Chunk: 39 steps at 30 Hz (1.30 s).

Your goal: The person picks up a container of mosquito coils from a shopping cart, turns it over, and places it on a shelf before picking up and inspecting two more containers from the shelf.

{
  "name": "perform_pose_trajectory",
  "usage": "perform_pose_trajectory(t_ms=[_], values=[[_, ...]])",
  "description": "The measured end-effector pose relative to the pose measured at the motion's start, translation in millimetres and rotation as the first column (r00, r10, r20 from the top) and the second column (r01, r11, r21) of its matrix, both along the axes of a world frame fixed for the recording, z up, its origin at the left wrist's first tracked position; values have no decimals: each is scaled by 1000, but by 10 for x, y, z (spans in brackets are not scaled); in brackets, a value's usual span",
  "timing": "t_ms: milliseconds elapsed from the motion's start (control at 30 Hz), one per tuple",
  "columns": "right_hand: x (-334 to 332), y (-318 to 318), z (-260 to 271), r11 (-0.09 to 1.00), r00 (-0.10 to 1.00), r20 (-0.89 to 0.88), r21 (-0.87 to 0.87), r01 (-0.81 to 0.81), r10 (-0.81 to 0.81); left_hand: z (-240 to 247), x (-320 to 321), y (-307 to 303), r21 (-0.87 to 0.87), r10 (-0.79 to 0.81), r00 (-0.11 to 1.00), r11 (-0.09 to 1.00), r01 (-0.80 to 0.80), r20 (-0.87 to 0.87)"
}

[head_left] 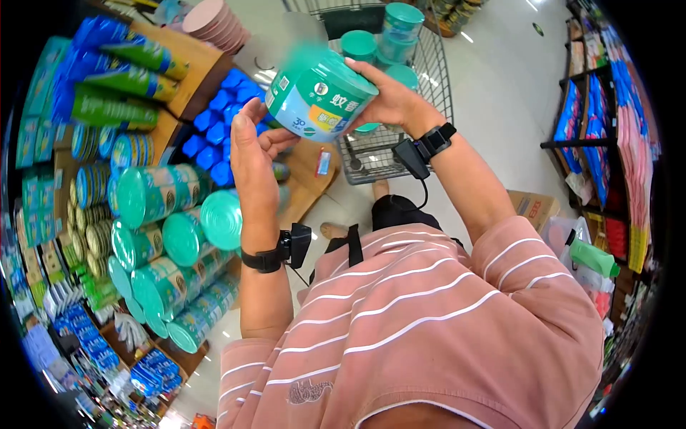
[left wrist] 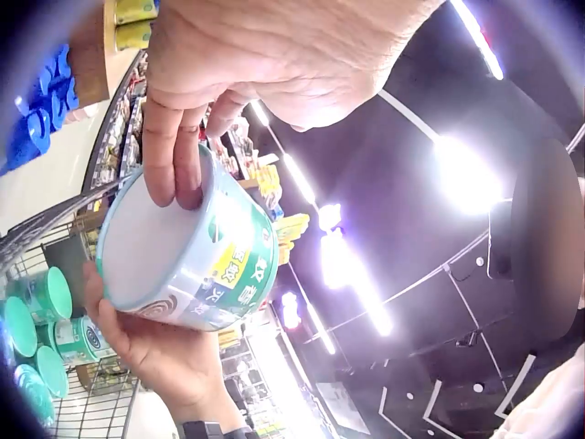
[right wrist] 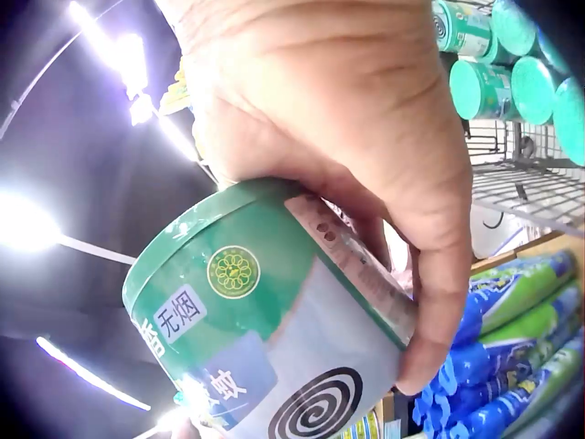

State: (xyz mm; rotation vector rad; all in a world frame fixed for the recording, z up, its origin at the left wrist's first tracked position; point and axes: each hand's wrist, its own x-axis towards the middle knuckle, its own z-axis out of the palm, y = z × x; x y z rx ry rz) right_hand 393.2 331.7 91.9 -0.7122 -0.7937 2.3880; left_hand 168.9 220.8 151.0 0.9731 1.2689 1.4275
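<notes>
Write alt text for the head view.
A person's right hand grips a green tub, the left hand touching one end, near a shopping cart holding similar tubs. More green tubs lie stacked at the picture's left.

The cart (head_left: pixel 379 151) holds green tubs (head_left: pixel 402 23), apparently stacked.

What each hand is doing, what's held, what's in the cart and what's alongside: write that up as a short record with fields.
Held item: green tub, tilted
Right hand: grips the tub
Left hand: fingers touch the tub's pale round end
Cart: several green-lidded tubs inside
Left side: similar tubs stacked on their sides; blue packs nearby
Right side: stocked shelves
</notes>
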Motion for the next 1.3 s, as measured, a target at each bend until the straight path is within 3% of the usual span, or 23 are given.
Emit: perform_pose_trajectory(t_ms=[600,733,833,967,1300], values=[[-1333,-801,375,957,960,74,85,-277,272,319,-1088,-1365,21,184,981,982,-186,58],[-1487,-1045,495,957,964,141,154,-245,224,275,-1176,-1590,-20,204,977,978,-205,-66],[-1553,-1119,464,935,942,230,200,-292,245,144,-1188,-1754,-50,218,967,973,-226,-133],[-1575,-1306,592,912,900,379,253,-323,213,-3,-1104,-1974,-119,230,970,964,-239,-79],[-1321,-1305,621,701,770,514,385,-601,378,-99,-452,-2325,-249,371,928,902,-352,34]])
